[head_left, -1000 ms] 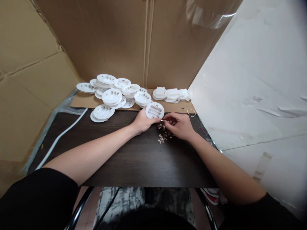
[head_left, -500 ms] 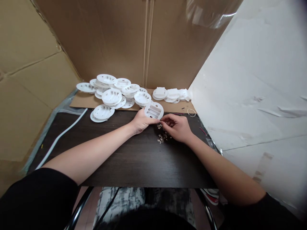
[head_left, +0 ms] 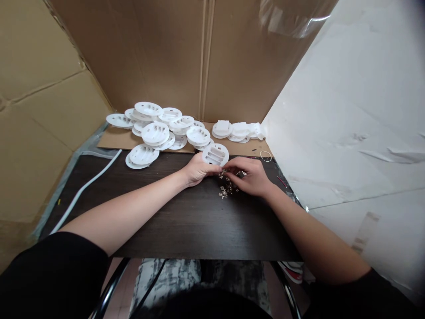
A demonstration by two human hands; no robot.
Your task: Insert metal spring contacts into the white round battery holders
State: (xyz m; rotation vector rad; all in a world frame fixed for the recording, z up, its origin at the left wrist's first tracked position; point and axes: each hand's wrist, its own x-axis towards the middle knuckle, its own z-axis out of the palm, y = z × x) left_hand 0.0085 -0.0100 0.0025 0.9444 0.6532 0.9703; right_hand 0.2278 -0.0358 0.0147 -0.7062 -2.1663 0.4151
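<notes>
A round white plastic battery holder (head_left: pixel 215 155) with long slots is gripped at its lower left edge by my left hand (head_left: pixel 198 170), thumb across the front. Close beside its lower right edge, my right hand (head_left: pixel 249 176) pinches with thumb and index finger; a tiny bit of metal seems to show at the fingertips, too small to make out fully. Small shiny metal contact pieces (head_left: pixel 226 189) lie loose on the dark table below the fingers, some partly hidden by my right hand.
Several like white battery holders (head_left: pixel 155 134) are piled on cardboard at the back left. More white pieces (head_left: pixel 239 129) lie at the back right, near a pale rubber band (head_left: pixel 265 155). A white cable (head_left: pixel 84 188) runs along the left; cardboard walls (head_left: pixel 156 53) enclose the table.
The battery holder has shifted slightly right and down and turned a little in my left hand. My right hand has moved slightly right, its fingers still close to the holder's lower edge.
</notes>
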